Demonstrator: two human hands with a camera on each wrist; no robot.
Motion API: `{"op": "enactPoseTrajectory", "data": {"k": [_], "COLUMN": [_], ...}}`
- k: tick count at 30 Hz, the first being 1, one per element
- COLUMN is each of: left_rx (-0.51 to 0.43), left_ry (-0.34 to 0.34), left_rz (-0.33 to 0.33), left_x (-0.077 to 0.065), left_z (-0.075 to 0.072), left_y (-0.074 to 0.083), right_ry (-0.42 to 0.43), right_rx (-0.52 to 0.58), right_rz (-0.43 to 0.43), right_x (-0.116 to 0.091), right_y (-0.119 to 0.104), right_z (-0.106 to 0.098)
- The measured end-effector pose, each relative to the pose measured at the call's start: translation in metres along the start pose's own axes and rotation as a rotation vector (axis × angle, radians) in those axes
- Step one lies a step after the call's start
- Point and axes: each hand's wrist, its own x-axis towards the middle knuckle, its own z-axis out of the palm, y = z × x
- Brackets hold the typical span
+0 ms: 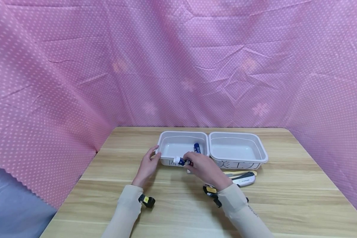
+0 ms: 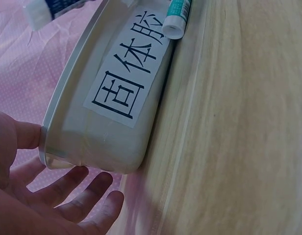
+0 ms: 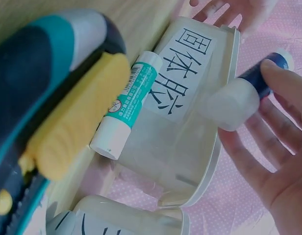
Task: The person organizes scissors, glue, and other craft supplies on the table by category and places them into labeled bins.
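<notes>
My right hand (image 1: 203, 166) pinches a dark blue glue stick (image 3: 256, 81) with white ends, over the front rim of the left white bin (image 1: 182, 133). Spread fingers of my left hand (image 1: 147, 168) touch that bin's left end, the thumb at its rim in the left wrist view. A second blue glue stick (image 1: 197, 147) leans inside the bin, at its right side. Along the outside of the bin's labelled front wall lies a teal and white glue stick (image 3: 127, 103), mostly covered by my right hand in the head view.
A second white bin (image 1: 235, 158) with a lettered front adjoins on the right. In front of it lie a yellow utility knife (image 1: 251, 172) and a white and black utility knife (image 1: 245, 179). A black, teal and yellow utility knife (image 3: 67, 117) is close to my right wrist. Pink cloth (image 1: 178, 66) hangs behind the table.
</notes>
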Motion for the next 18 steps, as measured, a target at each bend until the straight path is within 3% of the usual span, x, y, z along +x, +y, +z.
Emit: {"op": "enactPoseTrajectory", "data": {"k": [18], "left_rx": [-0.025], "left_ry": [0.018], "left_rz": [0.015], "left_x": [0.000], "left_z": [0.002], "left_y": [-0.001], "right_ry": [0.220], "right_rx": [-0.002], "right_rz": [0.037], "right_x": [0.001], "right_y": [0.010], "right_z": [-0.012]}}
